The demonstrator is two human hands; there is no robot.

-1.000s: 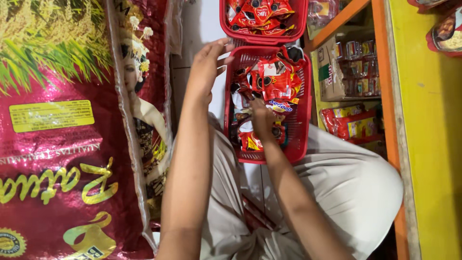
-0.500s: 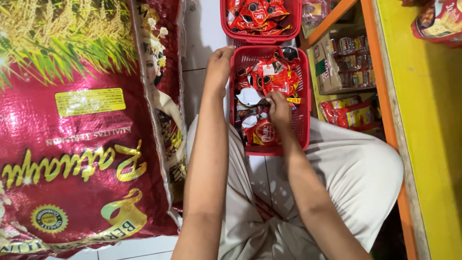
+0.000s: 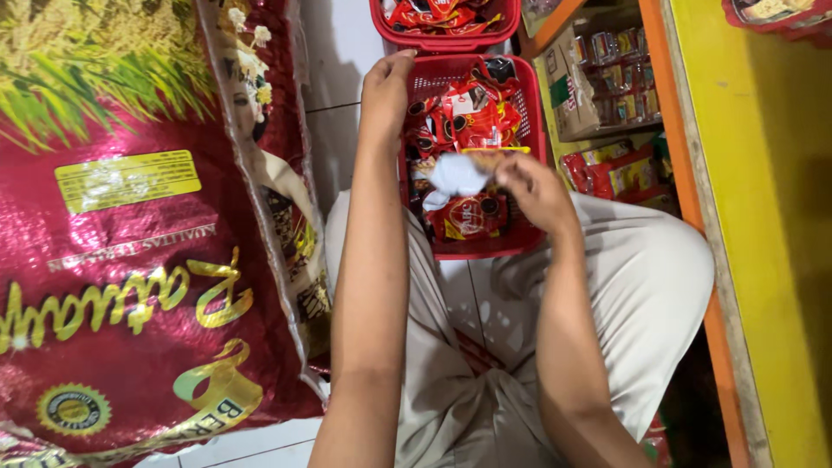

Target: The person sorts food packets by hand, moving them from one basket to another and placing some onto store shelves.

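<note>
Right hand [image 3: 530, 186] is pinching a white wrapper [image 3: 457, 173] between closed fingertips, holding it over the middle of a red plastic basket [image 3: 530, 121] that is sitting on the tiled floor against the person's knees. Left hand [image 3: 387, 87] is gripping the basket's left rim, fingers curled over it. Red snack packets [image 3: 472, 117] are filling the basket. Beside the left arm, a large red rice sack [image 3: 130, 260] is lying flat.

A big red rice sack [image 3: 130, 260] lies on the white tiled floor [image 3: 334, 130]; a cardboard box [image 3: 576, 91] sits on the orange-edged shelf [image 3: 685, 173].
</note>
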